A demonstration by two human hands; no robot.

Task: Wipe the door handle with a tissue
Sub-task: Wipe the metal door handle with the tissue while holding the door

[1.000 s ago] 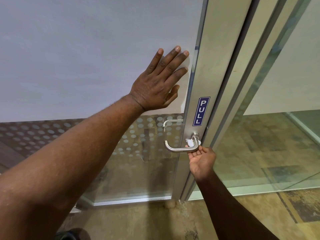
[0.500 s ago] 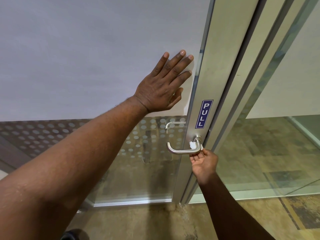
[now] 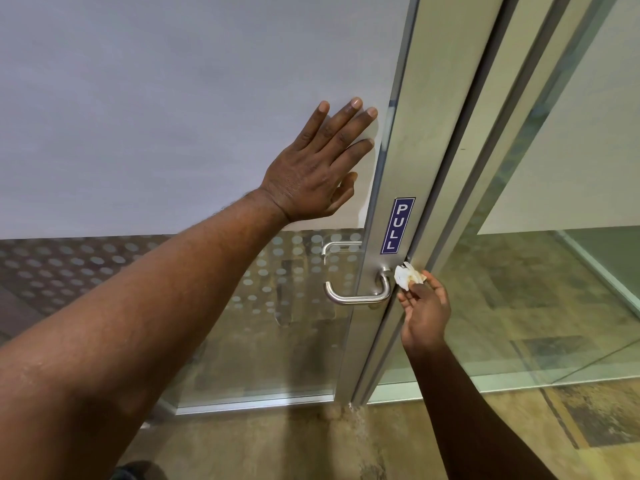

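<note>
A brushed steel lever door handle [image 3: 360,295] sticks out from the metal door stile below a blue PULL sticker [image 3: 397,225]. My right hand [image 3: 425,311] pinches a small crumpled white tissue [image 3: 406,276] just right of the handle's base, at the stile's edge. The tissue sits beside the handle's neck; contact cannot be told. My left hand [image 3: 320,164] lies flat with fingers spread on the frosted glass door panel [image 3: 173,98], above and left of the handle.
A second handle [image 3: 337,247] shows through the dotted glass on the door's far side. The metal door frame [image 3: 485,168] and a fixed glass pane [image 3: 554,289] stand to the right. Mottled tan floor [image 3: 311,445] lies below.
My right hand has drawn the tissue off the handle's right end, moving it right and slightly up to the stile's edge. My left hand stays pressed on the glass.
</note>
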